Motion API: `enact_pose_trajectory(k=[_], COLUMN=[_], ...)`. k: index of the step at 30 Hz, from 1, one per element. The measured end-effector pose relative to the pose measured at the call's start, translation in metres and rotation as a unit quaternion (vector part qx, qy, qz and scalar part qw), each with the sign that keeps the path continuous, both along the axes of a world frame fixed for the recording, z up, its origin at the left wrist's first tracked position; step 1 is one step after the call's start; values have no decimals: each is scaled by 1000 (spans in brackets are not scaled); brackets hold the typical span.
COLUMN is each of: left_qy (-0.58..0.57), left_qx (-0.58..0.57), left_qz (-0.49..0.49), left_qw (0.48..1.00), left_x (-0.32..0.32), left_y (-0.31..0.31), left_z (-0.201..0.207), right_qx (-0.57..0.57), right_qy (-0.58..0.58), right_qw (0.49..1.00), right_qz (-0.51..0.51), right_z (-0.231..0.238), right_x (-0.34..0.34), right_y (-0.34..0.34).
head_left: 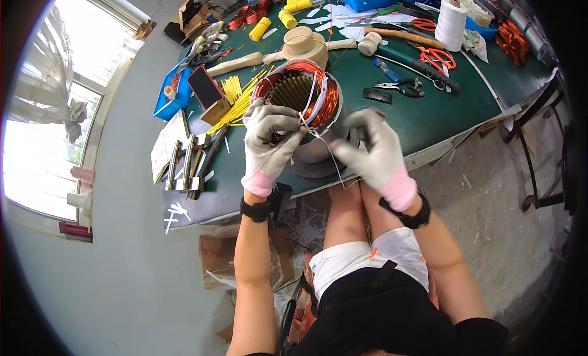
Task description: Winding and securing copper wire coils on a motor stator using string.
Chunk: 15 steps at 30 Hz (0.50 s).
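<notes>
A motor stator (334, 120) with red-orange copper windings (331, 97) stands upright on the table in front of me. White cord (318, 134) is looped around the winding bundle at its near rim. My left hand (269, 141), in a white glove with a pink cuff, pinches the cord at that rim. To the right of the stator is my right hand (375, 154), gloved alike and blurred by motion. Its thumb and fingers look apart, with nothing visible between them. A loose tail of cord hangs past its thumb down the stator's front.
The green table (441, 117) carries a wooden mallet (300, 46), pliers (401, 87), red-handled scissors (438, 59), a white cord spool (451, 24), yellow strips (236, 108), a phone (205, 86) and a metal fixture (187, 163). A wheeled cart frame (533, 154) stands at right.
</notes>
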State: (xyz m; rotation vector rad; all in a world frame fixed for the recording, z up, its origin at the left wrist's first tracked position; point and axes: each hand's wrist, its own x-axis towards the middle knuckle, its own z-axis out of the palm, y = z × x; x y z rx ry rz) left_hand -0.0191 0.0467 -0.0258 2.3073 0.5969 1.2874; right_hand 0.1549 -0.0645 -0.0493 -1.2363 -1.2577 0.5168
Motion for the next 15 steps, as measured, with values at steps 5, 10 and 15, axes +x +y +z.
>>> enact_pose_trajectory(k=[5,10,15], left_qy=[-2,3,-7], left_qx=[-3,42,9], left_qz=[-14,10,-4], left_qw=[1000,999,1000], left_x=[3,4,5], left_y=[4,4,5], left_z=[-3,-1,-3], right_qx=[101,-127,-255], right_qy=[-152,393,394], right_qw=[980,875,728], right_qz=[-82,254,499], right_z=[-12,-10,27], right_x=[-20,19,34], right_y=[21,-6,-10])
